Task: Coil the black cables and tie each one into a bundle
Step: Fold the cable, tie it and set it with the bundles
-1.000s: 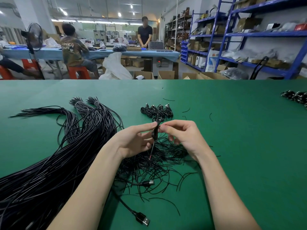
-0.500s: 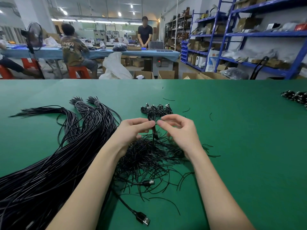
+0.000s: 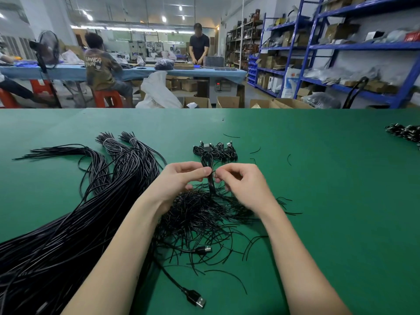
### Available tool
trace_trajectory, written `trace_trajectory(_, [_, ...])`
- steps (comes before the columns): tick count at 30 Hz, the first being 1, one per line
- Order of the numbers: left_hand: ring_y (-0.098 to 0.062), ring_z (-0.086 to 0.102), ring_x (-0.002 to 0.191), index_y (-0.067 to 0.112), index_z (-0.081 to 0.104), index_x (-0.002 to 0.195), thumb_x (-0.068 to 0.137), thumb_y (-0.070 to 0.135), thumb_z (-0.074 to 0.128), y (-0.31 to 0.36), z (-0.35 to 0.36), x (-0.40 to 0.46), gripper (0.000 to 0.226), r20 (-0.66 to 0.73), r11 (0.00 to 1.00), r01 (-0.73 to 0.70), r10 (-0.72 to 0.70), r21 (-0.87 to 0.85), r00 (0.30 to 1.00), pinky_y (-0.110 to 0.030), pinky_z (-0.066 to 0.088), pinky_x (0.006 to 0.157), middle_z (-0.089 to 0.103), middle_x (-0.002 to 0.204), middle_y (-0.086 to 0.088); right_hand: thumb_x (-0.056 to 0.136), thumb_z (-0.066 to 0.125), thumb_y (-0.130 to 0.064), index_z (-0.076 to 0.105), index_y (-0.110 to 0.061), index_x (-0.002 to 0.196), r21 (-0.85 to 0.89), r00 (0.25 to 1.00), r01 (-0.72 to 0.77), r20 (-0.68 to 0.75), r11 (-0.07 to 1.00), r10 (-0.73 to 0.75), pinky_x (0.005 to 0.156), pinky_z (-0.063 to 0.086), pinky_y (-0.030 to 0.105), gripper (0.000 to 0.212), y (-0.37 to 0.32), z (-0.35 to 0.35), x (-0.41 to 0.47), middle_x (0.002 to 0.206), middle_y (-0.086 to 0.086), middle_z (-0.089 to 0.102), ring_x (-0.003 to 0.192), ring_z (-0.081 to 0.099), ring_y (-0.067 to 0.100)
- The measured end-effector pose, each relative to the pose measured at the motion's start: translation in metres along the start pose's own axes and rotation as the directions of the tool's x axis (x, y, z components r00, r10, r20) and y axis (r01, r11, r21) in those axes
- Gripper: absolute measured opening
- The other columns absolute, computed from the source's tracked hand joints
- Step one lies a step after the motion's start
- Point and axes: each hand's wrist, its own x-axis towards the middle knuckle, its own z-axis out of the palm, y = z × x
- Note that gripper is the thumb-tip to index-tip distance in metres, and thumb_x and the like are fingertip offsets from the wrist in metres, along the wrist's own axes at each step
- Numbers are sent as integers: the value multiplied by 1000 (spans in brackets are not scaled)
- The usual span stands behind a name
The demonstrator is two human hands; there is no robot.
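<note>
A coiled black cable (image 3: pixel 209 169) is held upright above the green table (image 3: pixel 329 201), just over the heap of loose tie wires (image 3: pixel 200 214). It is pinched at its waist by the left hand (image 3: pixel 181 178) and the right hand (image 3: pixel 238 183), each grip closed on it. It is judged light, limp and springy, so it is best held at the middle where the loops are gathered.
</note>
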Motion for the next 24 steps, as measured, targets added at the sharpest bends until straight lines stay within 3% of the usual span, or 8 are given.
trace_trajectory(3, [-1, 59, 80, 18, 78, 93, 71, 45, 83, 1, -4, 1, 35, 13, 995, -68, 67, 79, 998, -28, 39, 72, 73, 89, 8, 94, 68, -14, 73, -9, 87, 538, 890, -446, 354, 715, 288, 37, 31, 12, 9, -7, -6, -2, 74, -3, 67, 55, 49, 3])
trace_trajectory(5, [-6, 59, 86, 16, 78, 99, 70, 47, 85, 3, -4, 1, 42, 44, 997, -39, 36, 65, 998, -28, 39, 74, 74, 96, 2, 89, 69, -14, 70, -6, 88, 654, 818, -573, 491, 494, 298, 34, 32, 11, 8, -9, -6, -5, 75, 0, 65, 54, 50, 3])
trace_trajectory(10, [-9, 62, 78, 22, 82, 92, 60, 46, 83, 7, -3, -2, 39, 126, 987, 142, -133, -69, 983, -36, 40, 89, 74, 88, 6, 92, 77, -25, 73, -20, 95, 172, 971, -123, 223, 977, 83, 47, 38, 14, 7, -15, -11, -4, 73, -11, 68, 57, 50, 6])
trace_trajectory(15, [-4, 56, 65, 25, 81, 82, 67, 42, 81, 8, -3, -2, 23, 139, 988, 136, -124, -78, 982, -34, 38, 86, 63, 69, 13, 92, 72, -39, 70, -37, 75, -233, 969, 237, -16, 943, -247, 54, 39, 10, 17, -22, -6, -5, 78, -19, 70, 54, 50, 9])
trace_trajectory(17, [-7, 56, 76, 19, 81, 92, 66, 42, 82, 9, -3, -2, 35, 90, 995, 74, -68, -62, 994, -31, 38, 80, 68, 78, 10, 95, 69, -32, 71, -31, 71, -200, 976, 180, -84, 963, -200, 53, 36, 11, 24, -22, 0, -4, 71, -14, 70, 53, 48, 5])
trace_trajectory(19, [-7, 54, 79, 14, 79, 95, 65, 41, 86, 10, -1, -2, 41, 18, 999, -24, 25, -22, 1000, -29, 37, 73, 70, 84, 8, 96, 66, -22, 71, -24, 65, 134, 997, -37, -69, 990, 46, 48, 33, 12, 32, -23, 3, -2, 66, -9, 67, 50, 46, 2])
trace_trajectory(21, [-4, 54, 74, 15, 78, 89, 67, 38, 89, 11, 1, -1, 34, -8, 994, -110, 110, 7, 994, -28, 36, 71, 69, 81, 9, 90, 65, -16, 69, -18, 60, 597, 918, -394, 217, 699, 333, 37, 24, 14, 31, -23, 2, -1, 64, -2, 59, 45, 38, 5])
trace_trajectory(24, [0, 54, 64, 20, 80, 81, 69, 36, 84, 12, 1, 0, 20, 11, 987, -162, 162, 16, 987, -26, 37, 70, 69, 75, 10, 83, 64, -16, 65, -11, 62, 749, 756, -642, 585, 162, 294, 31, 17, 13, 22, -17, 5, -5, 63, -3, 50, 39, 33, 4])
